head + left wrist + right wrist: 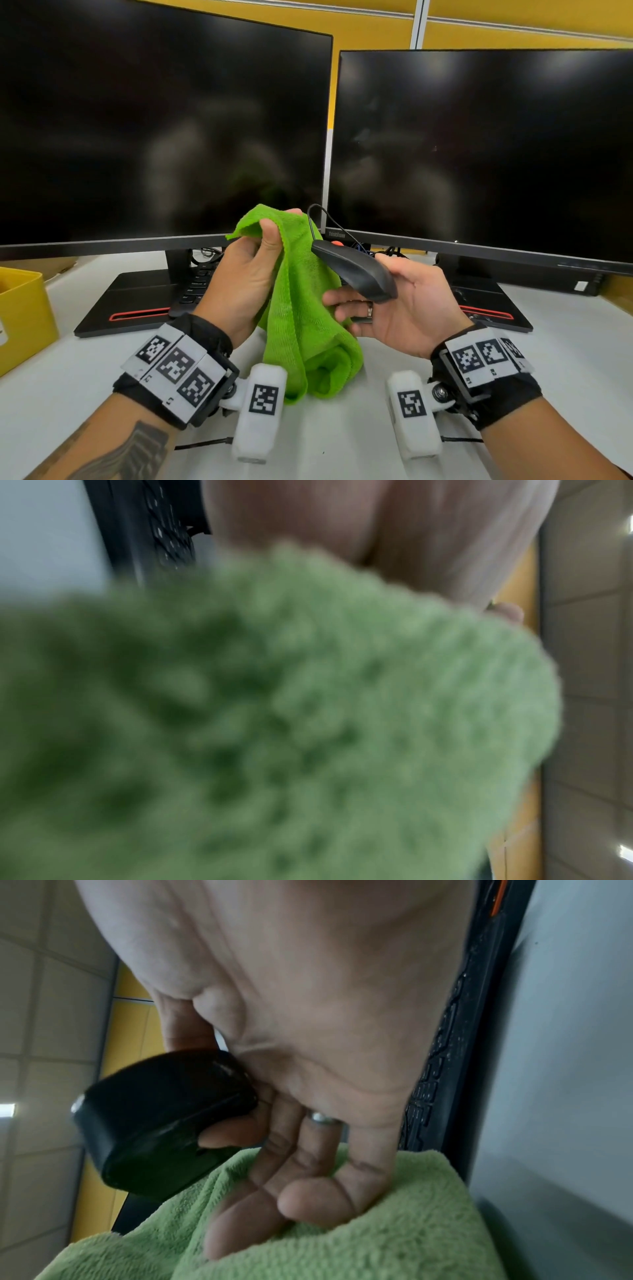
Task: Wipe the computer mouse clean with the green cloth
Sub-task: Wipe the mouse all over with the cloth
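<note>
Left hand [246, 274] curled round top of cloth [305, 322], thumb pinching it; cloth hangs to tabletop [513, 370]. Right hand [407, 308] palm up, half open, mouse [356, 270] pinched between thumb and fingers, raised beside cloth; fingertips [240, 1229] touch cloth.

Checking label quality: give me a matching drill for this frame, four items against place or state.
Items:
1. cloth
2. mouse
3. bin
4. monitors

States:
A. yellow, at the desk's left edge
B. held in the right hand, cable attached
C. dark, side by side
D. gripped by the left hand, hanging down

Pairs: 1-D, 2-B, 3-A, 4-C
</note>
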`<act>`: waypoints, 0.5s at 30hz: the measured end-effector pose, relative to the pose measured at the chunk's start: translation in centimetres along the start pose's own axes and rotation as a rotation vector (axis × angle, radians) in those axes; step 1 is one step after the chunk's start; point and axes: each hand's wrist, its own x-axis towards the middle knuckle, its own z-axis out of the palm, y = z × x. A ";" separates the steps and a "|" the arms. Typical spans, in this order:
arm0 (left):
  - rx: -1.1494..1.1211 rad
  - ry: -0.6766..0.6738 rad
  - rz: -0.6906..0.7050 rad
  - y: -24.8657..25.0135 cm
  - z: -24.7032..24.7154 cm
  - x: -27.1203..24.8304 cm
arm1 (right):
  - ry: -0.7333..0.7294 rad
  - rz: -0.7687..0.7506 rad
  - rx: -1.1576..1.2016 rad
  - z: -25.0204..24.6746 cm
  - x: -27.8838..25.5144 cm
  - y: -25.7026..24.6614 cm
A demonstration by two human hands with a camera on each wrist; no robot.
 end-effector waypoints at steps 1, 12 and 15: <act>-0.001 0.002 -0.016 0.1 0.1 0.0 | 0.000 -0.007 -0.005 0.0 0.0 0.1; 0.430 0.231 0.002 -2.1 -1.1 0.7 | 0.011 -0.144 -0.079 0.3 0.4 0.7; 0.507 0.157 0.044 -2.1 -1.2 0.6 | 0.063 -0.145 -0.111 0.4 0.8 1.1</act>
